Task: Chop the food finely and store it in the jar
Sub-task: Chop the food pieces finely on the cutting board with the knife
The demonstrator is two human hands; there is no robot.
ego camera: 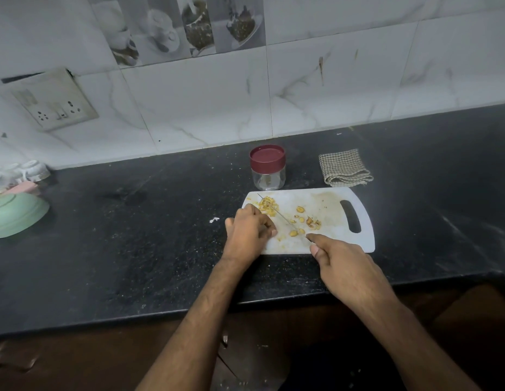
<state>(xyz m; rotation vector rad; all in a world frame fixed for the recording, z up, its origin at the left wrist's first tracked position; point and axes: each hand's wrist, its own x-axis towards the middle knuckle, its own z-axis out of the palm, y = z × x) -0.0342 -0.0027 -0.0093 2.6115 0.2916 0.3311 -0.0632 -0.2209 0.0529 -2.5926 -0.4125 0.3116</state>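
Cutting board (330, 244), white, centre of the frame on a dark counter (132, 249); handle slot at its right end.

Food (269, 208): yellowish pieces; a chopped heap at the board's upper left, larger uncut pieces scattered mid-board.

Knife (276, 213): thin blade running diagonally from the heap toward lower right. Right hand (347, 266) grips the handle, forefinger stretched along the spine.

Left hand (249, 235): fingers curled, knuckles on the board's left edge just beside the blade; whether it pinches a piece cannot be told.

Jar (268, 168): clear, maroon lid on, upright just above the board; looks empty.

Folded checked cloth (344, 167), right of the jar. Green bowl (17, 214), far left, upturned.

Risks, as judged:
- left fingertips close to the edge, a slipped stroke could nick them;
- the heap sits near the board's rim, so bits may scatter onto the counter;
- small round pieces may roll under the blade;
- the jar is capped, and must be opened before filling.
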